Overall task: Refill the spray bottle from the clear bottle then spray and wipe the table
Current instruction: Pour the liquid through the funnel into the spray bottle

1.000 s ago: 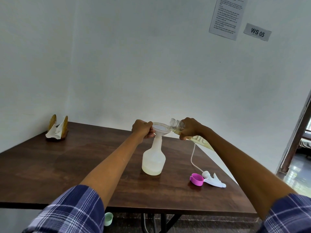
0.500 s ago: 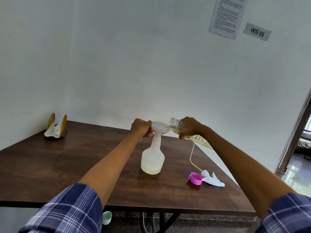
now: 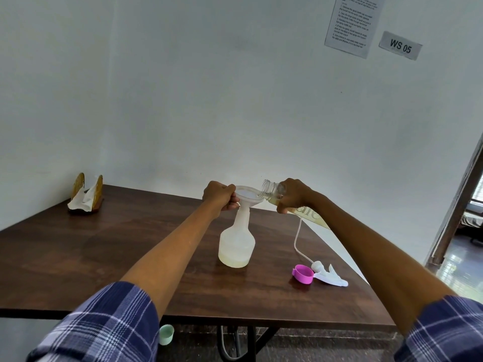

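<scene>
Mid-table stands the spray bottle (image 3: 236, 244), a funnel (image 3: 247, 195) in its neck – left hand (image 3: 219, 195) grips the rim. At 3 o'clock, right hand (image 3: 294, 195) holds the tilted clear bottle (image 3: 274, 192). Wall sign (image 3: 400, 45) reads "WS 05".

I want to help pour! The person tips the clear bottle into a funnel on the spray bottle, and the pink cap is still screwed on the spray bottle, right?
Not quite. The head view shows the pink cap lying on the table, off the spray bottle.

Head view, looking forward-down over table (image 3: 78, 257), close.
</scene>
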A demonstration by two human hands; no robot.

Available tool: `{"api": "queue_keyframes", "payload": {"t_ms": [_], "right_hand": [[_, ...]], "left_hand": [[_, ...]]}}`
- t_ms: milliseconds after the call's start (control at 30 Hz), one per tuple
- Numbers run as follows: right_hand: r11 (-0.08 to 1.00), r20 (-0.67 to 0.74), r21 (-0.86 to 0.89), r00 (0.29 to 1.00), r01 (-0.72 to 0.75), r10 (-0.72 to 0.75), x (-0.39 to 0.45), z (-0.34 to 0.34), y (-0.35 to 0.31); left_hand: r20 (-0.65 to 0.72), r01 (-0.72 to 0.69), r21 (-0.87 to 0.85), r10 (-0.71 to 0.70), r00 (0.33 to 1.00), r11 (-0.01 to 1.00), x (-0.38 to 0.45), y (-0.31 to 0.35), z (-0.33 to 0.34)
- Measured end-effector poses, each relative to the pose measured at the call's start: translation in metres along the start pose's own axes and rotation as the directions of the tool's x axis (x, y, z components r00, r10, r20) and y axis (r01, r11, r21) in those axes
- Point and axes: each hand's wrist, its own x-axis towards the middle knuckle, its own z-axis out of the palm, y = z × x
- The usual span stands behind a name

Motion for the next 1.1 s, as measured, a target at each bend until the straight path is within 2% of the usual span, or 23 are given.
{"api": "queue_keyframes", "payload": {"t_ms": [1100], "right_hand": [[0.998, 0.015, 0.051, 0.999, -0.031, 0.03, -0.0057, -0.0047, -0.004]], "left_hand": [[0.009, 0.004, 0.0, -0.004, 1.0, 1.0, -0.0003, 0.0003, -0.0008]]}}
